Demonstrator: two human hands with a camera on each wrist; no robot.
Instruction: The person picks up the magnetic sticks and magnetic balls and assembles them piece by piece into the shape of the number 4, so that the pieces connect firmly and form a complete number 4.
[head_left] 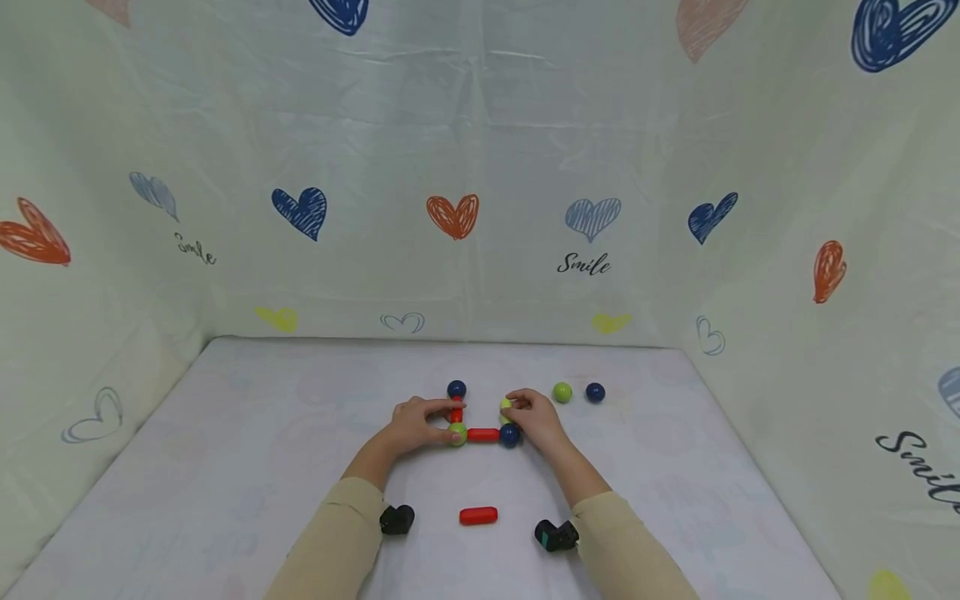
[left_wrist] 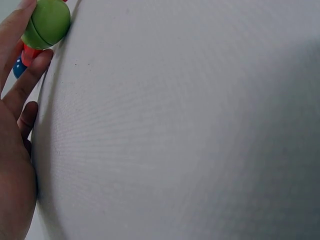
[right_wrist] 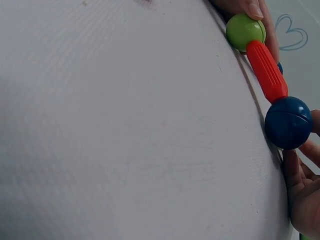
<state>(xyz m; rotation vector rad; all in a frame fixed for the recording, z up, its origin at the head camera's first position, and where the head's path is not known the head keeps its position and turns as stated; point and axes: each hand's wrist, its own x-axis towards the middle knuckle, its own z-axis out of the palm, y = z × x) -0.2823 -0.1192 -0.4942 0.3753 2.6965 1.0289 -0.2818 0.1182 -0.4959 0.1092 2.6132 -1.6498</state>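
Note:
A joined build of balls and rods lies on the table. My left hand [head_left: 414, 423] grips its corner, thumb on a green ball [left_wrist: 50, 25] and fingers along a red rod [head_left: 457, 412] that runs back to a dark blue ball [head_left: 457, 389]. A second red rod [right_wrist: 267, 71] links the green ball to another dark blue ball [right_wrist: 288, 123]. My right hand [head_left: 540, 421] pinches a yellow-green rod [head_left: 506, 406] standing behind that blue ball, its near end right at the ball. In the right wrist view the yellow-green rod is hidden.
A loose green ball [head_left: 562, 392] and a dark blue ball [head_left: 595, 392] sit to the back right. One loose red rod [head_left: 478, 516] lies nearer, between the forearms. Black wrist cameras [head_left: 557, 536] sit at the sleeves. Behind the table hangs a heart-patterned curtain [head_left: 525, 167].

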